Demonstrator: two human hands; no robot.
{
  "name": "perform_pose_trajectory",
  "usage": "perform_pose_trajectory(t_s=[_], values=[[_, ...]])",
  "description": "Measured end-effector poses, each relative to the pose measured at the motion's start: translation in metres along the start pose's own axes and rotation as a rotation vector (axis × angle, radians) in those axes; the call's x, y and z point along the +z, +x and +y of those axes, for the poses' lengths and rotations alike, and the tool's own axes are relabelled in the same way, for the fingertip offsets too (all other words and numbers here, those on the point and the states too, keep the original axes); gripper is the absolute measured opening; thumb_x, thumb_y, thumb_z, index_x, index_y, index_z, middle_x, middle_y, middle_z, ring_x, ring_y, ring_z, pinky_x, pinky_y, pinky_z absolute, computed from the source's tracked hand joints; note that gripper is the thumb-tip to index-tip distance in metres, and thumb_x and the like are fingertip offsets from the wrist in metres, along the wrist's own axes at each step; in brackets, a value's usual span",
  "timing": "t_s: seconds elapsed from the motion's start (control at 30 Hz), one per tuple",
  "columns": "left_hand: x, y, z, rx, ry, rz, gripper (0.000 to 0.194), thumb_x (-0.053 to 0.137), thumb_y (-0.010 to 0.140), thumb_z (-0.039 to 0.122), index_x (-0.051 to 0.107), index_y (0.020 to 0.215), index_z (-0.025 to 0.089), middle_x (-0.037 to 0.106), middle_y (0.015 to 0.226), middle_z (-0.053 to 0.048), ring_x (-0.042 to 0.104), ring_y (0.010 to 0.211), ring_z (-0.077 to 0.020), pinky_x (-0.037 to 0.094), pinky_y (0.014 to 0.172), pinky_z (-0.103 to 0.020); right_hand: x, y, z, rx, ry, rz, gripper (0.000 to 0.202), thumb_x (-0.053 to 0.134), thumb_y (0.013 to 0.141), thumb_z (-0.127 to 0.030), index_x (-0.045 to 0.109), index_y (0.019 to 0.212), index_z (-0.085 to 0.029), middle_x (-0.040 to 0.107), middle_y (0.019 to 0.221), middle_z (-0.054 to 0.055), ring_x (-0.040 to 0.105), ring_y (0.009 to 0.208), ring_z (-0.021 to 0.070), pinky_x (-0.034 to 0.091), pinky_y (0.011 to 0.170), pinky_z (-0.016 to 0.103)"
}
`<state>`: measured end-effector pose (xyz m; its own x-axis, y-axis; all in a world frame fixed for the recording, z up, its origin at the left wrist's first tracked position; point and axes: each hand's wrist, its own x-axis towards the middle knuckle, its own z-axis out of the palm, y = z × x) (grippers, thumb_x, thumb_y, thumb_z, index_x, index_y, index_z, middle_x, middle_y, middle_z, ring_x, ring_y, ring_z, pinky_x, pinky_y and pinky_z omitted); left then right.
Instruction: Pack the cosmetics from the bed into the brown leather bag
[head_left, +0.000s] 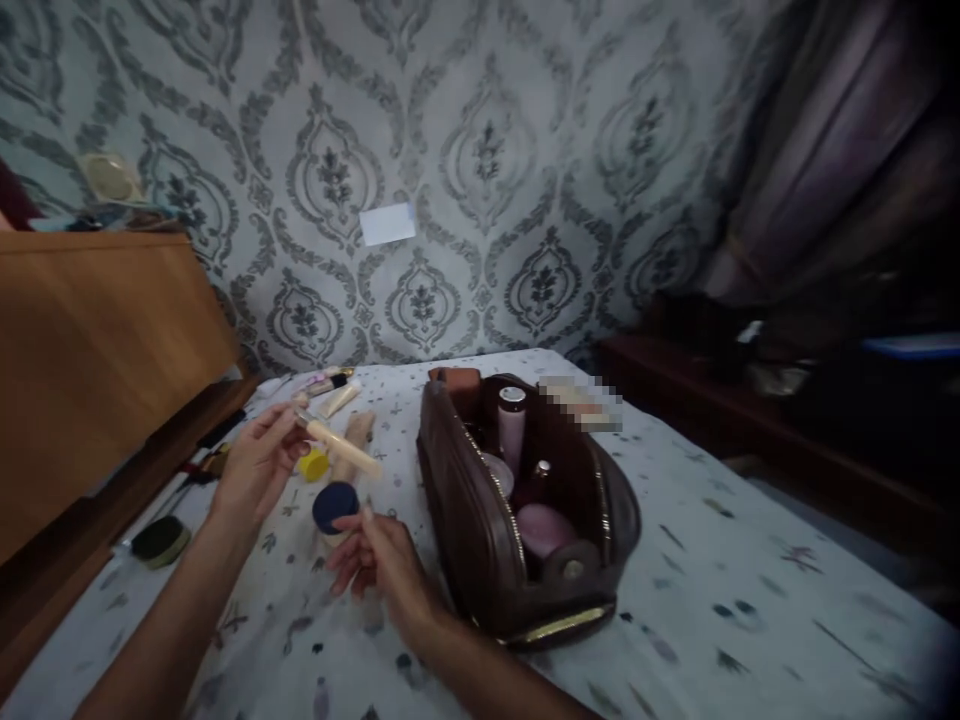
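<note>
Bare forearms (157, 640) of mine lie nearest the camera, over the printed cloth (712, 640), with the unzipped brown bag (469, 525) beside the right one. I judge the work to be partway along: a capped bottle (512, 440) and a rounded pink item (546, 530) sit inside, while a small yellow item (313, 463) and others lie out on the cloth. The grip of my left hand (255, 455) is pinched on one end of a slim pale tube (341, 445), left of the bag. My right hand (382, 560) has its fingers loosely apart, seemingly holding nothing; whether they touch the blue-lidded jar (335, 507), I cannot tell.
</note>
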<state>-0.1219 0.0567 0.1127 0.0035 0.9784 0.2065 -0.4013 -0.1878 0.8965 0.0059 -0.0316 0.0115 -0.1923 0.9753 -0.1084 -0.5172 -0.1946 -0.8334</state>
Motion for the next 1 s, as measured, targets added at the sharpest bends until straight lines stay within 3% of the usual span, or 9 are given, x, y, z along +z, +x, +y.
perform_pose_trajectory(t_s=[0.3,0.53,0.77,1.0], values=[[0.098,-0.009,0.038,0.285,0.208,-0.304,0.027,0.081,0.07,0.031,0.07,0.089,0.015,0.07,0.072,-0.001,0.066,0.064,-0.0121,0.056,0.057,-0.02,0.0,-0.002,-0.004,0.018,-0.047,-0.061,0.096,0.045,0.05,-0.097,0.061,0.09,-0.011,0.065,0.064,0.004,0.056,0.042,0.0106,0.032,0.039,0.021],[0.16,-0.012,0.023,0.291,0.354,-0.619,0.02,0.072,0.077,0.027,0.065,0.09,0.014,0.069,0.079,-0.001,0.068,0.071,-0.0133,0.06,0.068,-0.026,0.0,-0.002,-0.003,-0.013,-0.056,-0.066,0.092,0.045,0.053,-0.097,0.06,0.087,-0.013,0.062,0.06,0.002,0.053,0.041,0.01,0.031,0.039,0.021],[0.189,-0.005,-0.005,0.259,0.481,-0.765,0.009,0.063,0.081,0.018,0.06,0.089,0.016,0.063,0.08,0.0,0.065,0.07,-0.0106,0.058,0.072,-0.026,0.0,-0.002,-0.001,-0.009,-0.055,-0.093,0.087,0.045,0.052,-0.097,0.056,0.083,-0.016,0.061,0.059,0.0,0.052,0.04,0.0097,0.031,0.038,0.021],[0.202,-0.011,-0.019,0.278,0.614,-0.788,0.012,0.06,0.081,0.013,0.051,0.086,0.019,0.061,0.077,0.003,0.065,0.069,-0.0122,0.055,0.069,-0.027,0.0,-0.001,0.0,-0.006,-0.063,-0.127,0.082,0.044,0.053,-0.097,0.052,0.077,-0.018,0.06,0.061,-0.001,0.052,0.04,0.0088,0.031,0.038,0.021]])
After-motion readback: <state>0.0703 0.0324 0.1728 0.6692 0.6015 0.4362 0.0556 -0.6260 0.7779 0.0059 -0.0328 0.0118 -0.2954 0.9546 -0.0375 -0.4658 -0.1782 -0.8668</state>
